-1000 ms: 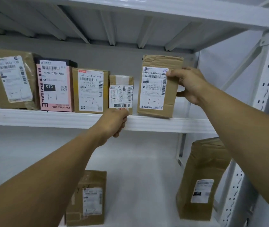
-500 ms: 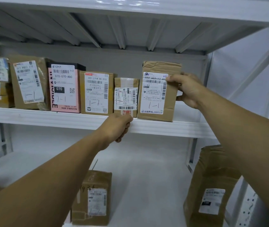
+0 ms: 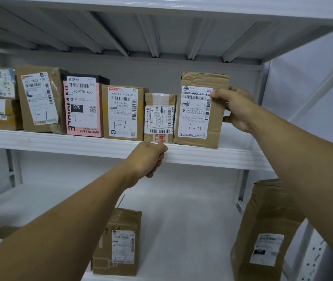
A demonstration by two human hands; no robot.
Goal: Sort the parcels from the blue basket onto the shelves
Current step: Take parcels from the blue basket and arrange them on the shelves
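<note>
A brown cardboard parcel (image 3: 198, 122) marked 1-1 stands upright at the right end of a row on the white upper shelf (image 3: 222, 157). My right hand (image 3: 236, 108) grips its right edge, thumb on the label. Beside it on the left stands a small taped parcel (image 3: 159, 118). My left hand (image 3: 148, 159) is curled over the shelf's front edge just below that small parcel, holding no parcel. The blue basket is out of view.
Further left on the upper shelf stand a brown box (image 3: 124, 113), a pink box (image 3: 83, 106) and more brown parcels (image 3: 40, 100). On the lower shelf sit a box marked 1-2 (image 3: 119, 242) and a tall brown parcel (image 3: 267, 232) leaning at the right upright.
The tall parcel has been slid left against the small taped parcel, closing the gap. My left hand has stayed at the shelf edge. The view has shifted a little to the left.
</note>
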